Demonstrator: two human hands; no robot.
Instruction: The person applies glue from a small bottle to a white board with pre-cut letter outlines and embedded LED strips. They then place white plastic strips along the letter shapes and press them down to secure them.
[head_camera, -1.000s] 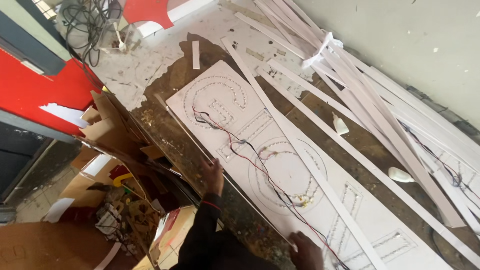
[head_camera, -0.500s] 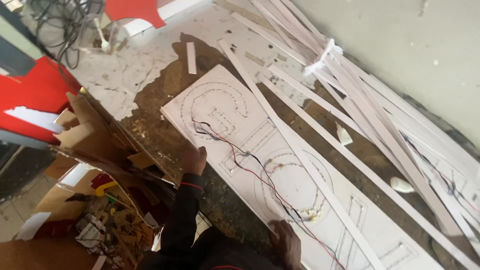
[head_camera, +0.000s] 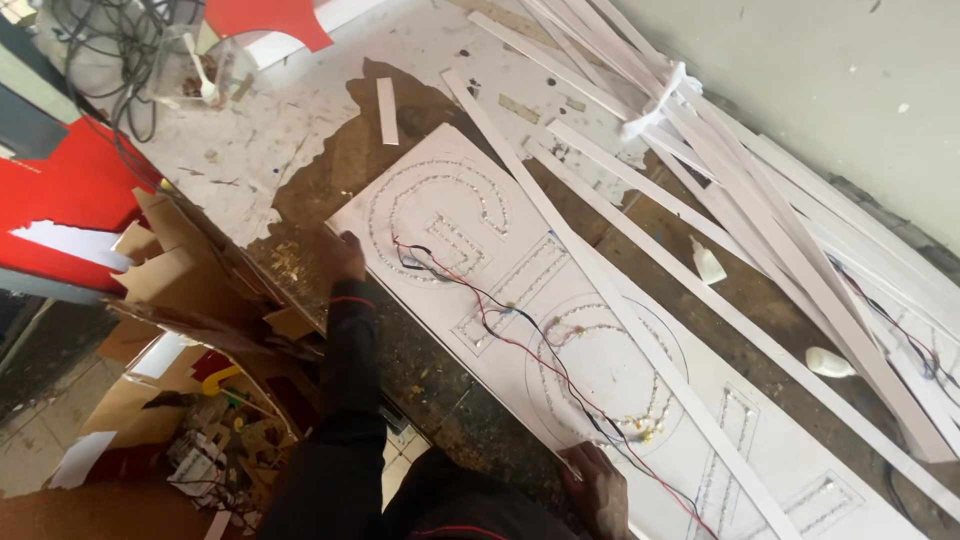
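Observation:
A long white sign board (head_camera: 620, 370) lies on the worn workbench, with letter shapes outlined in rows of small lights. Red and black wires (head_camera: 500, 315) trail along it. My left hand (head_camera: 343, 255) rests at the board's near left corner, fingers bent against its edge. My right hand (head_camera: 598, 485) presses on the board's near edge lower down, beside a cluster of lights and the wires. A long white strip (head_camera: 600, 295) lies diagonally across the board.
Many white strips (head_camera: 720, 150) are piled along the wall at the back right. Two small white glue bottles (head_camera: 707, 262) (head_camera: 830, 362) lie on the bench. Torn cardboard (head_camera: 170, 270), red sheet (head_camera: 70, 190) and tangled cables (head_camera: 110, 50) sit at the left.
My left hand has slid up along the board's edge to its far corner. My right hand stays on the near edge. The view has shifted along the board.

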